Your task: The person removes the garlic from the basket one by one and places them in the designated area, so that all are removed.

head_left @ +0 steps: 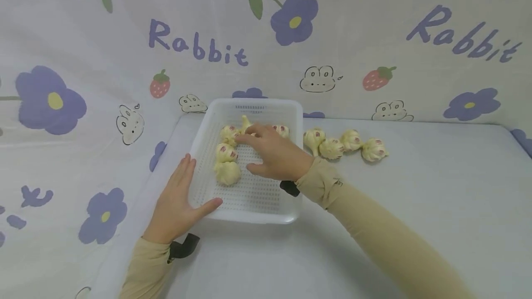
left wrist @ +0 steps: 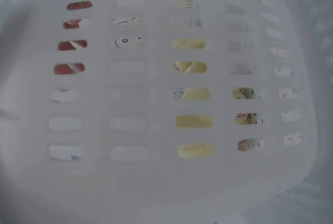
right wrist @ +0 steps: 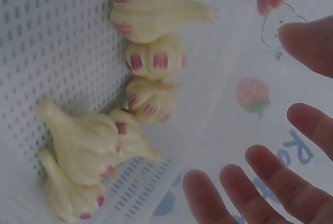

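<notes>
A white perforated plastic basket (head_left: 257,218) stands on the table with several garlic bulbs (head_left: 228,173) in it, lined up along its left and far parts. Over the basket hovers my right hand (head_left: 276,153), its fingers loosely bent and holding nothing. In the right wrist view its fingers (right wrist: 268,167) are spread apart beside the purple-marked bulbs (right wrist: 86,143). My left hand (head_left: 174,204) rests at the basket's near left edge, fingers straight and thumb over the rim. The left wrist view is filled by the slotted basket wall (left wrist: 156,177), pale bulbs showing through the slots.
Several more garlic bulbs (head_left: 331,148) lie in a row on the white table (head_left: 436,188), right of the basket. Behind the table hangs a white curtain (head_left: 349,36) printed with flowers, rabbits and strawberries.
</notes>
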`<state>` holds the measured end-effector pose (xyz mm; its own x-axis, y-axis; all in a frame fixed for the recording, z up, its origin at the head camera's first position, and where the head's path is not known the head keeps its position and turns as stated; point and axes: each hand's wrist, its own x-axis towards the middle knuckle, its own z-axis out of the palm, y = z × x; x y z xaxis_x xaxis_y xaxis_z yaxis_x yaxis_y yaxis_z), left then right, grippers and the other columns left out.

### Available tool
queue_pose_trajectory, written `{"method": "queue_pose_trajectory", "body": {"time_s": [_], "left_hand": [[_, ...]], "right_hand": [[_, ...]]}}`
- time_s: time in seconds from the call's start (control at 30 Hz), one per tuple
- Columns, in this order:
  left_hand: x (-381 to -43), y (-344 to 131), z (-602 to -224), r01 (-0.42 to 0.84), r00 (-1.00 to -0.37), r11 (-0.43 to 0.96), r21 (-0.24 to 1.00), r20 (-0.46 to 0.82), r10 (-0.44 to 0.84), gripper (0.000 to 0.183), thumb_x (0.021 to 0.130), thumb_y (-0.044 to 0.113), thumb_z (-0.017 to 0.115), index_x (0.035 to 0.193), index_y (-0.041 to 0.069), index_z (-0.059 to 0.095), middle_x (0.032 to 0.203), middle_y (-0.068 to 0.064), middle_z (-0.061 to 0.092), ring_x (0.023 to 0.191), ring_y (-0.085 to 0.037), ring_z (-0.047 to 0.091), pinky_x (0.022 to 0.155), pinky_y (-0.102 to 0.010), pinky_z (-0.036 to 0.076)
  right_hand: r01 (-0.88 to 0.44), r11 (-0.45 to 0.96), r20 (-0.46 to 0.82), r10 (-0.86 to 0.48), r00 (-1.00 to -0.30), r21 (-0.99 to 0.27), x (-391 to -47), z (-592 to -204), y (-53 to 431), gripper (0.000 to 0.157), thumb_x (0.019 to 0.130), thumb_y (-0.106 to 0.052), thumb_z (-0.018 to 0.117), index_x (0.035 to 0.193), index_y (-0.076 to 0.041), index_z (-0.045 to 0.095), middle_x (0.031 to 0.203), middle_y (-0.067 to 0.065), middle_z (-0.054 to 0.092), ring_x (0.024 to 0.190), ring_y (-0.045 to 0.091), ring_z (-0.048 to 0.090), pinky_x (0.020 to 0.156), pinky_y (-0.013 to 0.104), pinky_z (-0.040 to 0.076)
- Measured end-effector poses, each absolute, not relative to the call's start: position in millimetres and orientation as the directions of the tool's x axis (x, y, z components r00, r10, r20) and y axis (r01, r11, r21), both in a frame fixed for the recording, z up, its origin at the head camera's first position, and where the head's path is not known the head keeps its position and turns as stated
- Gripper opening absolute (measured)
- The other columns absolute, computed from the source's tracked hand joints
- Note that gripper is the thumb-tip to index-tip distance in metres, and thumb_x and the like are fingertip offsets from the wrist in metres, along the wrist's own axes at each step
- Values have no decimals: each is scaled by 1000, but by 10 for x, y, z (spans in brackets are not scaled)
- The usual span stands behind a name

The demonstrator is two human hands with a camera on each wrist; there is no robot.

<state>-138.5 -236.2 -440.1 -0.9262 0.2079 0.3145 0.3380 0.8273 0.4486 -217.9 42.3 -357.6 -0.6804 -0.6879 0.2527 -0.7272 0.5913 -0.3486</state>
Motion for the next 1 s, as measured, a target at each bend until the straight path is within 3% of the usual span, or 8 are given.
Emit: {"method": "queue_pose_trajectory", "body": {"time_s": [0.37,0.53,0.77,1.0], "left_hand": [[-1394,-2361,-4418,353,-917,826,439,339,211,111,82,56,81,162,-2,30,171,-21,26,158,-40,27,121,-64,31],[-1391,-2374,-4427,359,-914,822,442,345,214,110,82,55,81,162,-1,31,171,-20,26,157,-40,27,121,-65,32],[-1398,-2368,-4420,358,-915,824,439,341,216,110,82,55,81,162,-2,31,171,-21,26,157,-41,27,120,-65,33],[-1395,-2369,-4427,361,-912,823,439,349,214,110,81,55,82,162,-1,32,171,-21,25,157,-41,28,119,-66,33]], "right_hand": [[-737,605,114,-744,-658,-302,-2192,-3719,29,62,93,-22,79,149,-14,55,149,22,50,132,38,55,95,45,61],[-704,636,46,-731,-681,-316,-2225,-3802,-130,66,94,-26,79,152,-17,52,153,19,48,140,36,49,104,47,57],[-688,675,2,-713,-701,-267,-2286,-3956,-276,60,97,-28,74,152,-20,53,149,14,53,136,32,52,97,45,60],[-688,691,-79,-716,-694,-222,-2321,-3987,-365,68,95,-27,77,156,-23,48,148,14,52,133,29,52,95,37,60]]}}
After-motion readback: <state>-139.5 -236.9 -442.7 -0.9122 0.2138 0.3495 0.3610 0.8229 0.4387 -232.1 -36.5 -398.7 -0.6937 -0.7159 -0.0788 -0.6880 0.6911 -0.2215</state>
